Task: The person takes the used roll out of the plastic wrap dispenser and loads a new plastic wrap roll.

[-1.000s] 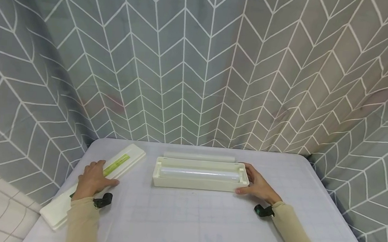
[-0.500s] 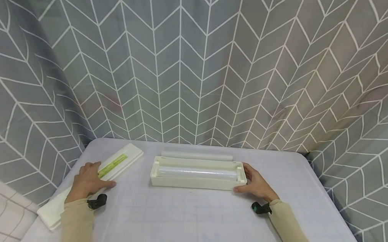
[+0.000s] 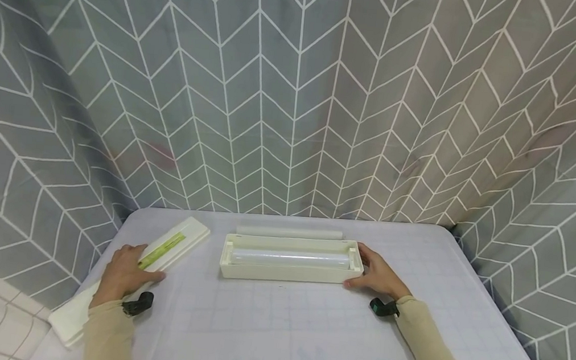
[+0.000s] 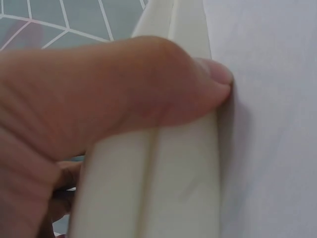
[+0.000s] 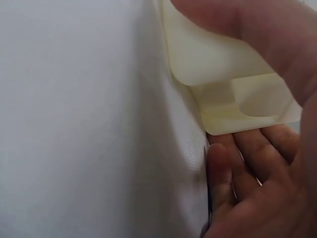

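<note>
- The left hand lies on the long cream lid, which runs at a slant along the left edge of the table; its near end juts past that edge.
- The left wrist view shows the thumb curled over the lid's inner side, so the hand grips the lid.
- A green strip runs along the lid's top, just beyond the fingers.
- The right hand holds the right end of the open cream tray, which lies crosswise near the table's far edge.
- In the right wrist view the thumb crosses the tray's end wall and the fingers lie along its far side, grasping it.
- A clear film roll lies inside the tray.
- A pale tube lies just behind the tray, parallel to it.
- A patterned grey curtain hangs behind the table.
</note>
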Motion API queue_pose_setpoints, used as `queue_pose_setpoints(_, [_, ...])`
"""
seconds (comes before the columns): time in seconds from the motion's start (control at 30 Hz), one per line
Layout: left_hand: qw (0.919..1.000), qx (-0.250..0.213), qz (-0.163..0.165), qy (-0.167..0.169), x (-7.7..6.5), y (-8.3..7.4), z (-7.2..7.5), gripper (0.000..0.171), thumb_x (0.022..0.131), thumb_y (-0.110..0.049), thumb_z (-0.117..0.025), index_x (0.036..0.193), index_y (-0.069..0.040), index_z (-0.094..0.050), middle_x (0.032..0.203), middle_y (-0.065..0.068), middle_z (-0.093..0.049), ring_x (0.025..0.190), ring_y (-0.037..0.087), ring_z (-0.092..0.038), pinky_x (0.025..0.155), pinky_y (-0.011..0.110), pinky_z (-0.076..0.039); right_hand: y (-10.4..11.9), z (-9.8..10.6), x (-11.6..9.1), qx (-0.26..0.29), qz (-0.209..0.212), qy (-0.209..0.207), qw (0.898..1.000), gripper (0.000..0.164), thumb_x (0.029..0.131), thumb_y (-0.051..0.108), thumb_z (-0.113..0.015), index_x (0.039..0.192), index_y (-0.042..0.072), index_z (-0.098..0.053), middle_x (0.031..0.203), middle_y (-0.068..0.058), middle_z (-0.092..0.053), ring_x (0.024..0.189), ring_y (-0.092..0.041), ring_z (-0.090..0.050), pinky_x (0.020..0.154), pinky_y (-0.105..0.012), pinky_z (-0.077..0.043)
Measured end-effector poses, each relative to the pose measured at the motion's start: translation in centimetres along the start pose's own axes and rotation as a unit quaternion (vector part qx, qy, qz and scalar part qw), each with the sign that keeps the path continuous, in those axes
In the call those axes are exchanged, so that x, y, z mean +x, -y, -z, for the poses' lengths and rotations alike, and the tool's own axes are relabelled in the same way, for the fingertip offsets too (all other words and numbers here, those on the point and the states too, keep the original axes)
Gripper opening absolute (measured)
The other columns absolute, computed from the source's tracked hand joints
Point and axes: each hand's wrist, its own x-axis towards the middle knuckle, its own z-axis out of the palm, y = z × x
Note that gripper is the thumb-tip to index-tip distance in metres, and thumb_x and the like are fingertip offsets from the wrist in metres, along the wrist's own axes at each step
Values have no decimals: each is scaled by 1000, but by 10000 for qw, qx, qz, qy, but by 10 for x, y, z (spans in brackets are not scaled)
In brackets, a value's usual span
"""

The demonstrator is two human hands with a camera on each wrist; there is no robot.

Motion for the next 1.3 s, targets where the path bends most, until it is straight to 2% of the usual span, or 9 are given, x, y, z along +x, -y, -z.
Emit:
queue_pose_setpoints(0.17, [9998, -8, -176, -27, -2, 2, 2, 98, 76, -39, -91, 145, 16, -49, 133, 42, -52, 120, 56, -51, 96, 71, -44, 1, 0, -2, 34, -32, -49, 10000, 102, 74, 18, -98, 158, 0, -43, 148, -19, -60, 134, -35, -59, 111, -41, -48])
queue_pose_setpoints(0.27, [9997, -3, -255, -35, -4, 4, 5, 98, 76, -39, -91, 145, 16, -49, 133, 42, -53, 120, 56, -51, 95, 71, -44, 2, 0, -2, 135, 13, -43, 9999, 102, 74, 17, -98, 158, 0, -42, 149, -20, -59, 133, -34, -60, 107, -32, -49])
queue_pose_setpoints(0.5, [9985, 45, -473, -259, -8, 5, 16, 96, 77, -39, -91, 144, 16, -50, 134, 44, -52, 120, 57, -52, 97, 70, -45, 3, 0, 0, 302, 34, -45, 9995, 101, 73, 15, -98, 157, -2, -43, 149, -22, -59, 134, -42, -58, 106, -27, -48])
queue_pose_setpoints(0.73, [9962, -51, -749, -442, -10, -6, 23, 94, 75, -35, -93, 144, 13, -52, 135, 43, -52, 119, 57, -53, 97, 68, -43, 1, -1, 1, 361, 38, -22, 9993, 101, 73, 16, -98, 157, -1, -43, 149, -21, -59, 135, -41, -58, 106, -23, -47])
queue_pose_setpoints(0.9, [9921, -72, -1016, -729, -11, -22, 26, 91, 73, -34, -95, 143, 8, -56, 131, 36, -57, 112, 49, -57, 89, 58, -44, 0, -1, 1, 379, -24, -13, 9993, 103, 72, 15, -99, 157, 0, -43, 149, -19, -60, 135, -38, -58, 108, -28, -48])
queue_pose_setpoints(1.03, [9865, -168, -1300, -983, -12, -45, 30, 88, 70, -30, -97, 142, 6, -59, 127, 28, -59, 107, 41, -56, 83, 48, -41, 1, -1, 1, 374, -53, -34, 9993, 104, 72, 15, -99, 158, -1, -42, 150, -20, -59, 135, -38, -58, 108, -29, -48])
queue_pose_setpoints(1.2, [9800, -304, -1685, -1009, -8, -83, 36, 86, 70, -23, -98, 143, 4, -60, 128, 26, -59, 111, 40, -54, 87, 51, -40, 1, 0, 1, 360, -79, -38, 9993, 104, 71, 15, -99, 157, -1, -43, 149, -20, -59, 134, -38, -57, 105, -23, -46])
queue_pose_setpoints(1.3, [9789, -337, -1829, -851, 1, -105, 38, 88, 72, -22, -97, 146, 3, -58, 133, 27, -58, 115, 43, -54, 92, 57, -41, 0, 0, 2, 337, -60, -29, 9994, 103, 72, 14, -99, 157, 0, -44, 148, -20, -60, 133, -38, -58, 107, -26, -47])
